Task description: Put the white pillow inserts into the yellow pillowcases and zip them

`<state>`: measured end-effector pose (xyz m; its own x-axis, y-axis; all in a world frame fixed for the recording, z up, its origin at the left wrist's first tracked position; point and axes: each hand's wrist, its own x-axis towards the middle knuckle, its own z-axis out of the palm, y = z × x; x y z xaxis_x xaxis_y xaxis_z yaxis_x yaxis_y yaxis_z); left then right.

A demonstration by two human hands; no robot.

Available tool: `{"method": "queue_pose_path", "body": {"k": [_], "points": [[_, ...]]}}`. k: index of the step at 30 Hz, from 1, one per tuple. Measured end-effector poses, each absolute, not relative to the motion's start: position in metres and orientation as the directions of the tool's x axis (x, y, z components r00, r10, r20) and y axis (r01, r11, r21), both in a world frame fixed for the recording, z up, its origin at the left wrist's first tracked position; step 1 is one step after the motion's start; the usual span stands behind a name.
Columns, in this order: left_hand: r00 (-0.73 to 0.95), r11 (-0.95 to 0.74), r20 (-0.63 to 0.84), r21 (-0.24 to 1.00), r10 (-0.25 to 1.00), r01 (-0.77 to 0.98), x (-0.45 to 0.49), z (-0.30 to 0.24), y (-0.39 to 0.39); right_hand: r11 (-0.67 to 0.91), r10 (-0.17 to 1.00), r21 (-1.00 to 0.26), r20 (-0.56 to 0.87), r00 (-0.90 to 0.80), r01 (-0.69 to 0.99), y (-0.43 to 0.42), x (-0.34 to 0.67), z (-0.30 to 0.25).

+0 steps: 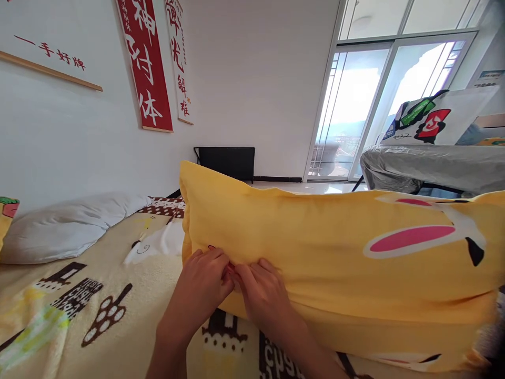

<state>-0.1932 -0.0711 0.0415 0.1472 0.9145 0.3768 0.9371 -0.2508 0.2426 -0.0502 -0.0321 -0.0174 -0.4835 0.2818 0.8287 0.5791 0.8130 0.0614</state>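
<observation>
OK, grip: left hand point(211, 279) and right hand point(263, 292), fingertips nearly touching, both pinched cloth near the left end of a long yellow printed-fabric pillow point(315, 247). Long axis ran left-right, bulk off to the right, right hand nearer it. Sat over a cream patterned blanket point(144, 295).

Left hand point(209, 279): back uppermost, fingers curled inward, thumb side facing the other.
Right hand point(263, 292): fingers bent, knuckles raised, mirroring it.
Fingertips point(240, 272): close together (touching or apart, hard to tell).
Left forearm point(170, 345): bare, fairly steep.
Right forearm point(310, 345): bare, slanting more.
</observation>
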Motion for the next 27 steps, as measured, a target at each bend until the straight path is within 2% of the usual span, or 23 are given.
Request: {"method": "queue_pose_path", "body": {"k": [4,9,15,21,24,27], "points": [[0.138,-0.252,0.371,0.276,0.918,0.928,-0.192,0.041,-0.068,0.808,0.288,0.052,0.834,-0.470,0.587,-0.031,-0.048,-0.018],[0.216,-0.337,0.344,0.348,0.914,0.875,-0.199,0.043,-0.069,0.817,0.276,0.039,0.850,-0.449,0.576,-0.030,-0.048,-0.017],[0.253,-0.385,0.380,0.324,0.889,0.864,-0.201,0.043,-0.072,0.846,0.255,0.044,0.841,-0.477,0.531,-0.032,-0.043,-0.010],[0.232,-0.375,0.391,0.344,0.891,0.861,-0.206,0.041,-0.074,0.842,0.213,0.151,0.790,-0.575,0.519,-0.035,-0.032,-0.007],[0.225,-0.375,0.386,0.372,0.894,0.849,-0.208,0.040,-0.074,0.828,0.207,0.152,0.812,-0.546,0.540,-0.035,-0.032,-0.009],[0.226,-0.370,0.369,0.390,0.902,0.843,-0.210,0.039,-0.073,0.820,0.211,0.097,0.865,-0.455,0.564,-0.034,-0.035,-0.012]]}}
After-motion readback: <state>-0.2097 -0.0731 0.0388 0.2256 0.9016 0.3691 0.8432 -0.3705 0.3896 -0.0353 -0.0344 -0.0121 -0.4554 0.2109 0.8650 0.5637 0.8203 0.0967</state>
